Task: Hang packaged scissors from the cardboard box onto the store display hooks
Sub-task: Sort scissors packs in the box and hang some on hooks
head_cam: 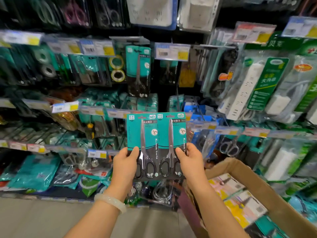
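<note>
Filling the lower right of frame, the cardboard box (257, 182) still holds stock. At centre, two scissor packs (156, 145) are unhung, side by side; left hand (126, 162) and right hand (190, 160) each pinch one. One matching pack (138, 69) hangs above.

The light is bright, even and cool, seemingly from overhead, with few hard shadows; the gaps between the hanging goods go nearly black at 12 o'clock. At the centre the two scissor packs (156, 134) are sharp, their print readable, and both hands, left (126, 160) and right (189, 159), show clearly. Sharpness falls off outward: the price tags (65, 107) at 9 o'clock and the box (257, 182) at 4 o'clock smear with motion blur. Glare streaks the plastic of the power strip packs (257, 86) at 2 o'clock. The wide lens bows the shelf rows, and the forearms stretch toward 6 o'clock.
</note>
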Demonstrator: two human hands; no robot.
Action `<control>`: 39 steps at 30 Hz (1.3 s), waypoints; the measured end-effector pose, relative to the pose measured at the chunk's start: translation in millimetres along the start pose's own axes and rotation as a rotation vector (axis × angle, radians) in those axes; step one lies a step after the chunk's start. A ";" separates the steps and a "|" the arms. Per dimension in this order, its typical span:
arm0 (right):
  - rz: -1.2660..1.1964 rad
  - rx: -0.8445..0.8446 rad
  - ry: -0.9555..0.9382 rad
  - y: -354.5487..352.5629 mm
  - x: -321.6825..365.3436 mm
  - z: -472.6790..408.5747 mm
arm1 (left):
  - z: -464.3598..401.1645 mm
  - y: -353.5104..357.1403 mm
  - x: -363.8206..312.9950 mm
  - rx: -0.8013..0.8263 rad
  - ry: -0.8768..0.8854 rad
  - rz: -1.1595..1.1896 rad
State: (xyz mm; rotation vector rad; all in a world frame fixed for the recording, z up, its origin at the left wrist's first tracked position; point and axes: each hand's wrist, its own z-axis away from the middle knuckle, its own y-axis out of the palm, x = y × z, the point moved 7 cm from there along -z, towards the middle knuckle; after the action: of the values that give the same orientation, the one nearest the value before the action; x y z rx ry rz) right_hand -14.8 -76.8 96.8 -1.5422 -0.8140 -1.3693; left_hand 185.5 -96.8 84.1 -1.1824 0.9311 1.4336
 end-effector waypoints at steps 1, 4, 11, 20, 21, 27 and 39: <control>0.000 0.000 -0.013 7.8 6.9 -5.9 | -10.1 -3.2 -6.6 0.010 0.014 -0.005; -0.004 -0.026 -0.019 27.2 22.5 -23.6 | -40.0 -10.9 -24.4 0.034 0.034 -0.026; -0.056 -0.085 -0.031 63.8 48.7 -54.5 | -99.3 -21.5 -56.4 0.078 0.084 -0.017; -0.071 -0.146 -0.045 89.5 56.5 -75.1 | -133.0 -28.4 -72.5 0.138 0.151 -0.032; -0.075 -0.149 -0.054 91.7 58.7 -77.9 | -134.9 -30.2 -72.5 0.135 0.155 -0.013; -0.089 -0.137 -0.134 106.2 89.1 -100.7 | -154.3 -48.1 -70.8 0.028 0.134 0.116; -0.135 -0.092 -0.210 135.7 138.9 -145.7 | -176.6 -75.1 -80.9 -0.043 0.136 0.166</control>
State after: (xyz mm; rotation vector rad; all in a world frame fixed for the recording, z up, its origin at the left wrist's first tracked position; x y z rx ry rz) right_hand 74.1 -274.7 205.8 -1.7503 -1.0116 -1.3726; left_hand 293.5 -269.6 126.8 -1.2718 1.1194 1.5256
